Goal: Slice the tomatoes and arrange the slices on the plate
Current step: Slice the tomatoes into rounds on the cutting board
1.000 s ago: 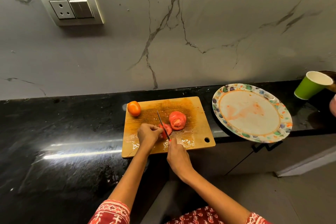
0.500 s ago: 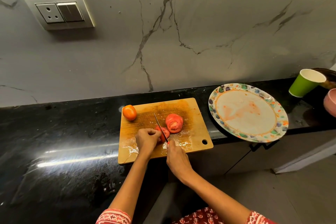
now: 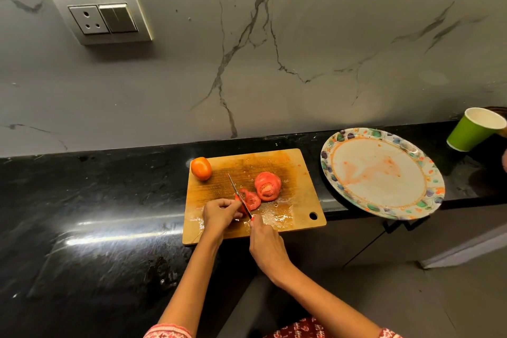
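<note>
Left hand [image 3: 219, 211] grips a tomato piece [image 3: 251, 200]; right hand [image 3: 264, 244] grips the knife [image 3: 239, 195], mid-cut; far-left tomato [image 3: 201, 168] uncut; plate [image 3: 428, 173] holds no slices.

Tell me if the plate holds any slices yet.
None yet: the plate shows only reddish smears; the cut tomato pieces lie on the cutting board.

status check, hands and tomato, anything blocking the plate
Left hand grips tomato piece on board; right hand holds knife, mid-cut. Plate holds no slices, path clear.
</note>
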Motion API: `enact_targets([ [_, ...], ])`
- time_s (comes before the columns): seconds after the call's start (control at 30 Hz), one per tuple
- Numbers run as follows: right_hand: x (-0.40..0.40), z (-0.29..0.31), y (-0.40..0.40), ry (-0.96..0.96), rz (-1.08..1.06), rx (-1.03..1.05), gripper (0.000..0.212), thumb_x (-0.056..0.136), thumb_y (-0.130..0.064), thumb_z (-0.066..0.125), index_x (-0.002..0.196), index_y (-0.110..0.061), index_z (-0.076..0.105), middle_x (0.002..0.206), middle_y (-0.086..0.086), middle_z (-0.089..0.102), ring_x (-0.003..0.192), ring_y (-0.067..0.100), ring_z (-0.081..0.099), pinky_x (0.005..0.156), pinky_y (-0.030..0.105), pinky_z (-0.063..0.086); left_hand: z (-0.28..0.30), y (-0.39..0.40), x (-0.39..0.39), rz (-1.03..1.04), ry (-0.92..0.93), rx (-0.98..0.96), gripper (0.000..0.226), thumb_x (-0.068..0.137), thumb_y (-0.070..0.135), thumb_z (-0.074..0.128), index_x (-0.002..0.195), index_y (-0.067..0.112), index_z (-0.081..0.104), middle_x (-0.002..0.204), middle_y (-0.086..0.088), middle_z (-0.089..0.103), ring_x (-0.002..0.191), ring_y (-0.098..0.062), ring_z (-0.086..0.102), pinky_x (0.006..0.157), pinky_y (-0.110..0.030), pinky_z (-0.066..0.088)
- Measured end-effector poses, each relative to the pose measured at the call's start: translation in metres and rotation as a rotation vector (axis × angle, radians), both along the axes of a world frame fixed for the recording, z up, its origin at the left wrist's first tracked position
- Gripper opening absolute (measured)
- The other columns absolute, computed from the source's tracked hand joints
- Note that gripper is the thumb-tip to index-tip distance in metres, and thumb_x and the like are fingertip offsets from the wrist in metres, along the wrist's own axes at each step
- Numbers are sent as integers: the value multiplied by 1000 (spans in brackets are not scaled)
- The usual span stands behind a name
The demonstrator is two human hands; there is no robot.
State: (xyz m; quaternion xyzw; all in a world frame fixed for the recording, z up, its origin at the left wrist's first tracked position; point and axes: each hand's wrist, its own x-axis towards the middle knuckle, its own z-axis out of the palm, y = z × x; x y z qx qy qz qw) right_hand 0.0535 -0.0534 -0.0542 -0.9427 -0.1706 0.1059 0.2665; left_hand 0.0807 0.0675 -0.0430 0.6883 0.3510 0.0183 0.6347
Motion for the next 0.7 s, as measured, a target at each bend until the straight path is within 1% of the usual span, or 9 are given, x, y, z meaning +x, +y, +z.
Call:
enact_targets([
  [0.1,0,1,-5,-42,12,-59,27,103,-19,22,123,-9,38,105,12,63,96,29,62,73,35,45,0,2,0,-28,18,43,17,76,12,73,60,12,69,60,-4,70,60,-16,66,72,-34,55],
  [0.2,-2,3,-5,-35,23,-100,29,104,-20,22,125,-8,38,106,12,63,97,29,62,75,35,46,5,2,1,-74,21,126,17,74,9,73,58,14,69,61,-6,70,60,-18,67,71,-36,56],
  [0.27,-1,4,-2,-105,5,-110,25,101,-13,33,122,-5,42,99,13,65,92,28,65,73,33,49,7,0,2,-107,7,206,18,73,8,72,57,15,70,60,-5,70,62,-19,69,67,-33,55],
  [0.3,0,3,-2,-171,9,-127,23,96,-9,44,119,-4,47,92,12,67,85,26,68,68,31,51,9,-1,2,-110,2,238,18,73,9,73,56,16,70,60,-4,70,62,-18,69,65,-32,55],
  [0.33,-1,2,-3,-212,4,-139,24,93,-6,49,116,-4,49,87,11,67,80,24,69,64,29,51,10,-3,1,-104,3,254,19,72,10,73,55,17,70,59,-3,69,62,-17,68,64,-31,54],
  [0.43,-8,1,-10,-76,45,-146,29,99,-4,29,126,-6,39,104,11,64,97,27,65,75,33,49,10,-5,-3,-97,12,241,21,72,8,73,53,16,69,54,0,68,59,-15,68,63,-31,55],
  [0.47,-9,0,-13,-59,51,-148,29,100,-5,27,127,-6,38,107,11,64,99,28,64,76,33,48,9,-6,-5,-106,12,248,21,72,7,72,52,16,69,52,1,67,57,-14,66,62,-30,54],
  [0.57,-5,-1,-8,-69,31,-134,31,100,-5,25,129,-5,34,111,13,62,103,29,62,80,34,47,12,-10,-5,-92,3,231,24,72,6,71,51,15,67,48,3,64,53,-13,64,58,-25,52],
  [0.7,-2,1,-1,-66,26,-135,36,99,-5,24,135,-2,30,114,14,61,106,29,61,82,34,48,9,-14,-9,1,-39,210,25,74,7,71,52,17,66,49,6,64,52,-7,61,54,-21,47],
])
